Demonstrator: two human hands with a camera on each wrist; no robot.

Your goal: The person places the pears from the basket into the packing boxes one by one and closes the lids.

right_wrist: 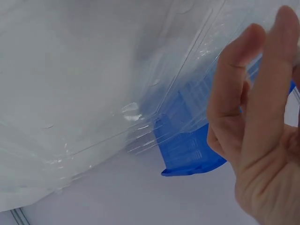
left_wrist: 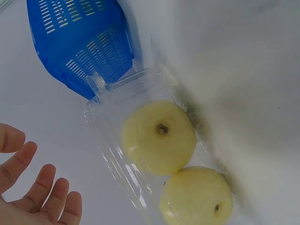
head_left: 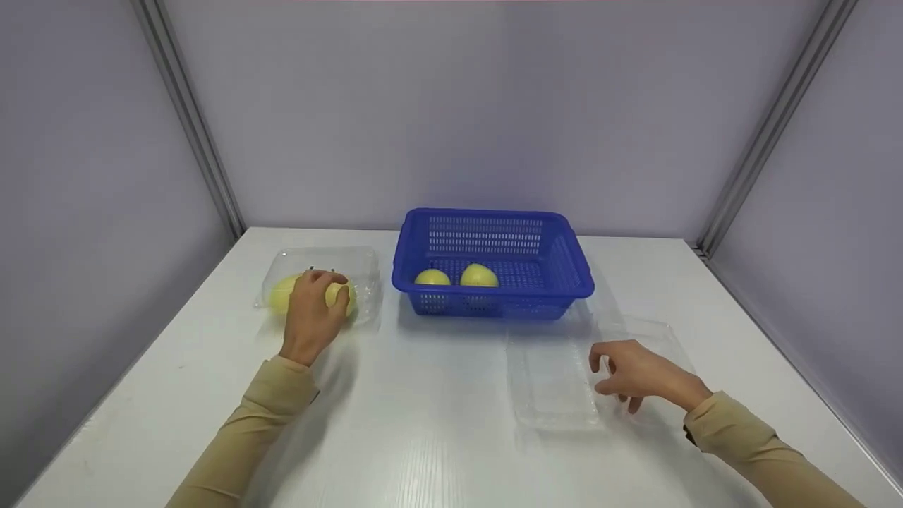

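Observation:
Two round, pale yellow fruits, apple-like with short stems, sit in a clear plastic clamshell box [head_left: 324, 259] at the left; the left wrist view shows the upper fruit [left_wrist: 159, 138] and the lower one [left_wrist: 199, 197]. Over this box in the head view is my left hand [head_left: 308, 317], fingers loosely bent; the left wrist view shows nothing between them. My right hand [head_left: 638, 372] hovers at the right with relaxed, bent fingers and holds nothing. Beneath and beside it lie a clear plastic tray [head_left: 554, 388] and another clear plastic piece [head_left: 652, 331].
A blue plastic basket [head_left: 494, 291] stands at the middle back of the white table [head_left: 430, 409]. Inside it are two more yellow fruits, one at the left [head_left: 432, 277] and one nearer the middle [head_left: 480, 275]. Grey-white panels enclose the table at the back and sides.

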